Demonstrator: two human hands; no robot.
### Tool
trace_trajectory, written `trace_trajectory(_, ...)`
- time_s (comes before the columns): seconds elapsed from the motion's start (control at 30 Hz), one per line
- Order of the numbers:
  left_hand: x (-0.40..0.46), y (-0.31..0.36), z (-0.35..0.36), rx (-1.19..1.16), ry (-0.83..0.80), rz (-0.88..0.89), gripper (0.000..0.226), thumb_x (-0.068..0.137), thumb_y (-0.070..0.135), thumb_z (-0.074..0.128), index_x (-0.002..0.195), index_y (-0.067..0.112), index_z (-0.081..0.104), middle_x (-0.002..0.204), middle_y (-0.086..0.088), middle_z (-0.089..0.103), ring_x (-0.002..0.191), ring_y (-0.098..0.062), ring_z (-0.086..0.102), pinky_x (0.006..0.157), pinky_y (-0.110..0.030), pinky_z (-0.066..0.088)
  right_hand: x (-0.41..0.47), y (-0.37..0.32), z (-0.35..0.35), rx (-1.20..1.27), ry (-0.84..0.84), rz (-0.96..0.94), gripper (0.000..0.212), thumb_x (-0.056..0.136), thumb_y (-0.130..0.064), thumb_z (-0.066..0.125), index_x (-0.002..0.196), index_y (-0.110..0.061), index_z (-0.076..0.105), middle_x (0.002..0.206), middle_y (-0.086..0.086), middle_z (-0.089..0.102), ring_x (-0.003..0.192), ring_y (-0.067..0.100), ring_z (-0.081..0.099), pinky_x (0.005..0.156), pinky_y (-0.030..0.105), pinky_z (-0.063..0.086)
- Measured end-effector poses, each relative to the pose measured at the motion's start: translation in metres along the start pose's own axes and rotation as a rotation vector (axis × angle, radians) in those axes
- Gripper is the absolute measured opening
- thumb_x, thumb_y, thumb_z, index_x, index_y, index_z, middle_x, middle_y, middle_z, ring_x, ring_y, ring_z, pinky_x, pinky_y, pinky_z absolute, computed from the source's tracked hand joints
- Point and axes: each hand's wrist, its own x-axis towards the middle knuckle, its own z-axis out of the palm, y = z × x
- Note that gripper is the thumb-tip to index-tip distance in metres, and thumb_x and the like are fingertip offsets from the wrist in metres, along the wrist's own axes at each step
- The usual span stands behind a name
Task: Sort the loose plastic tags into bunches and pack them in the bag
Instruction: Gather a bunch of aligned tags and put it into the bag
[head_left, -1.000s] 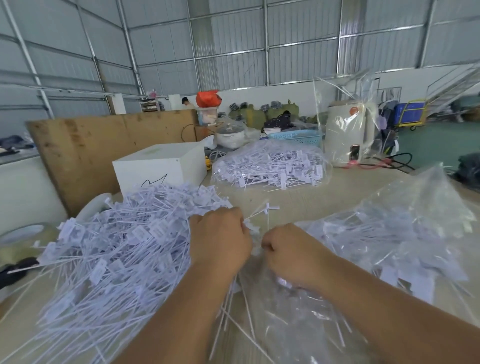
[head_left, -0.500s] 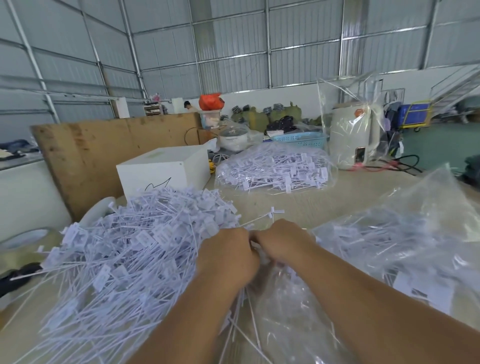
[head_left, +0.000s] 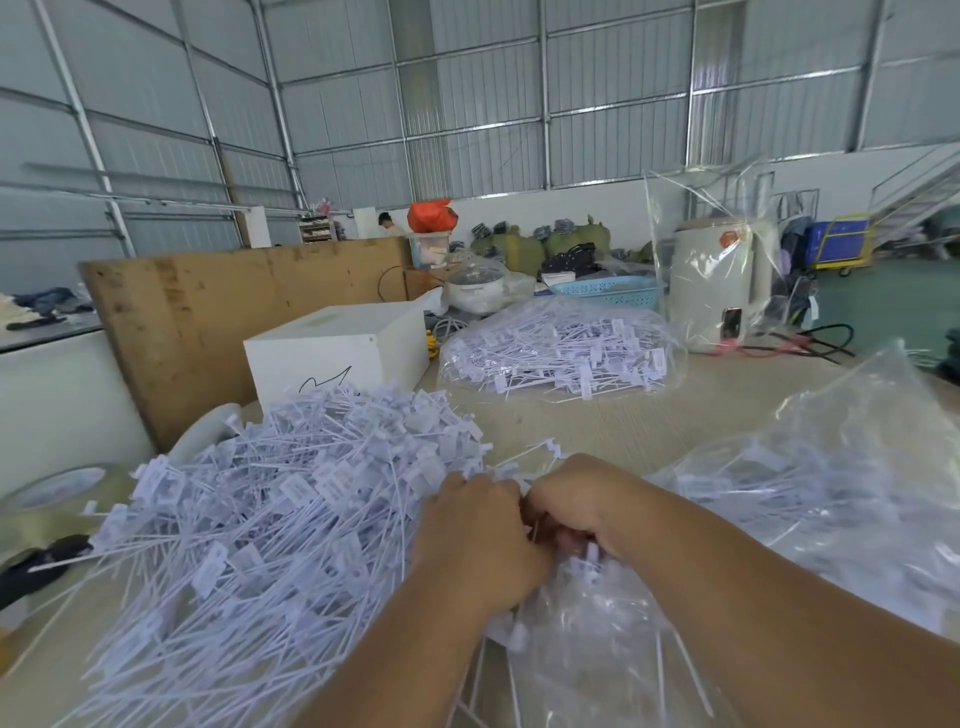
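A large heap of loose white plastic tags (head_left: 270, 519) covers the left of the table. My left hand (head_left: 478, 540) is curled at the heap's right edge and grips a bunch of tags whose stems trail down below it. My right hand (head_left: 576, 509) touches the left one, its fingers curled round the same bunch. Under and to the right of both hands lies a clear plastic bag (head_left: 810, 499) with tags inside. What the fingers pinch is mostly hidden by the backs of the hands.
A second clear bag full of tags (head_left: 556, 353) lies farther back. A white box (head_left: 337, 353) stands behind the heap, with a wooden board (head_left: 208, 317) to its left. A beige appliance (head_left: 717, 280), a blue basket (head_left: 608, 291) and cables sit at the back. A tape roll (head_left: 57, 493) is at the far left.
My right hand has come left from the bag and now meets my left hand at the bunch. The view has tilted slightly.
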Motion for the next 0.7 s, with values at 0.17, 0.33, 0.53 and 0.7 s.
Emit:
trace_trajectory(0.17, -0.002, 0.0, -0.001, 0.02, 0.039, 0.007, 0.024, 0.082, 0.039, 0.061, 0.101, 0.026, 0.066, 0.097, 0.001, 0.063, 0.101, -0.022, 0.056, 0.078, -0.033, 0.042, 0.0, 0.002, 0.0, 0.126, -0.033, -0.02, 0.017, 0.08, -0.007, 0.062, 0.089, 0.006, 0.07, 0.079, 0.021, 0.072, 0.045, 0.02, 0.048, 0.053, 0.027, 0.041)
trace_trajectory(0.33, -0.001, -0.001, -0.007, -0.055, 0.034, -0.022, 0.017, 0.08, 0.027, 0.058, 0.069, 0.022, 0.045, 0.075, 0.006, 0.046, 0.079, -0.02, 0.051, 0.062, -0.03, 0.037, 0.002, 0.0, -0.004, 0.208, 0.011, -0.003, 0.019, 0.086, -0.016, 0.058, 0.091, 0.003, 0.059, 0.07, 0.017, 0.069, 0.04, 0.02, 0.051, 0.056, 0.031, 0.044)
trace_trajectory(0.53, -0.001, -0.003, -0.008, -0.12, 0.07, 0.019, 0.029, 0.083, 0.025, 0.053, 0.06, 0.021, 0.034, 0.069, 0.008, 0.036, 0.073, -0.019, 0.045, 0.06, -0.03, 0.034, 0.009, -0.005, -0.001, 0.261, 0.073, -0.026, 0.028, 0.091, -0.024, 0.056, 0.101, 0.001, 0.058, 0.077, 0.019, 0.063, 0.057, 0.028, 0.058, 0.057, 0.035, 0.047)
trace_trajectory(0.7, 0.002, -0.006, 0.0, -0.111, 0.11, -0.005, 0.012, 0.085, 0.015, 0.053, 0.076, 0.021, 0.048, 0.077, 0.007, 0.04, 0.077, -0.017, 0.046, 0.062, -0.028, 0.037, 0.015, -0.008, 0.005, 0.203, 0.004, -0.064, 0.029, 0.085, -0.026, 0.059, 0.092, 0.002, 0.066, 0.084, 0.028, 0.07, 0.064, 0.036, 0.066, 0.066, 0.045, 0.053)
